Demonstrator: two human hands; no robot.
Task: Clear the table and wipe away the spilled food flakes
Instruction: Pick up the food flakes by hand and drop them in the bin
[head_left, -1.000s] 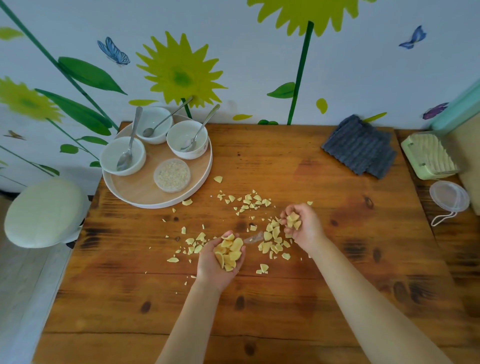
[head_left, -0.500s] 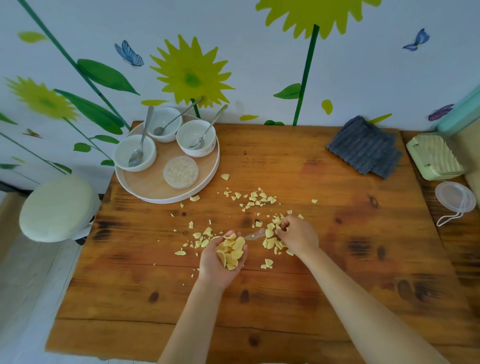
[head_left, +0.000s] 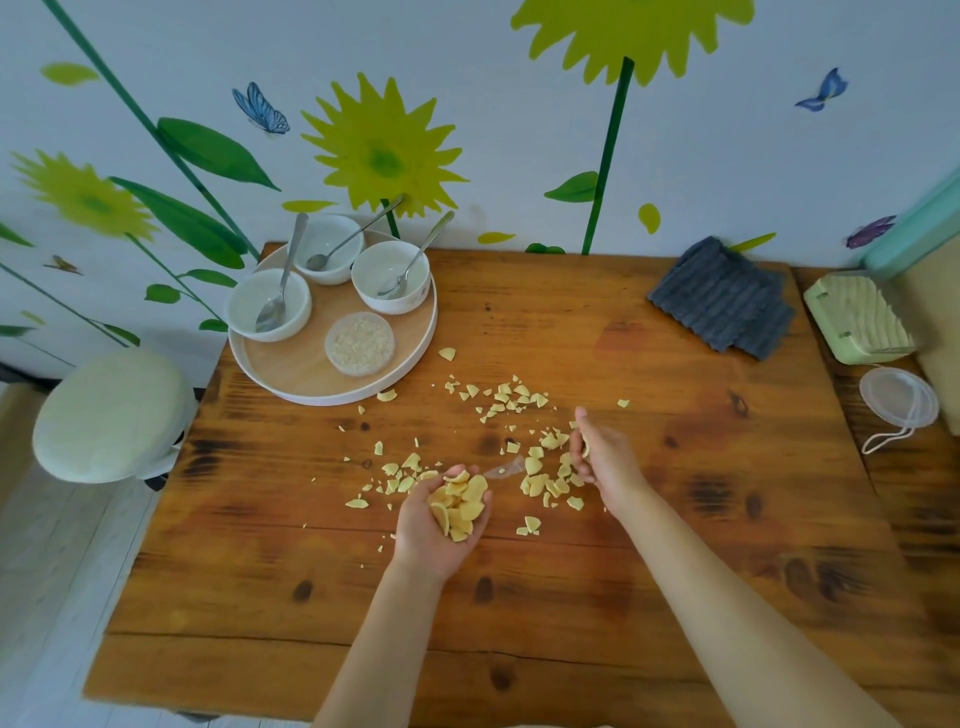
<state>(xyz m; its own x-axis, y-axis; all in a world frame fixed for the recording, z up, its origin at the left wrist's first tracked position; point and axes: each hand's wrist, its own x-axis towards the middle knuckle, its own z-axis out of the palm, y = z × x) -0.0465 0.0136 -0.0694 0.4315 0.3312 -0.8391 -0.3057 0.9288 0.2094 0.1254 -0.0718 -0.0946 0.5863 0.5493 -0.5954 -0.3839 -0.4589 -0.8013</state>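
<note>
Yellow food flakes (head_left: 509, 400) lie scattered over the middle of the wooden table (head_left: 675, 519). My left hand (head_left: 441, 514) is cupped palm up and holds a pile of flakes. My right hand (head_left: 602, 457) rests edge-down on the table at the right side of a flake cluster (head_left: 545, 478), fingers curled around a few flakes. A small clear plastic scrap (head_left: 501, 469) lies between the two hands. A folded grey cloth (head_left: 722, 299) sits at the back right of the table.
A round wooden tray (head_left: 291, 374) at the back left holds three white bowls with spoons and a small clear dish of grains (head_left: 359, 343). A green box (head_left: 857, 325) and a clear lid (head_left: 898, 402) lie at the right edge. A pale stool (head_left: 109, 415) stands left of the table.
My right hand lowered from a raised position with flakes in it down onto the table beside the flake cluster. My left hand stayed cupped with its pile.
</note>
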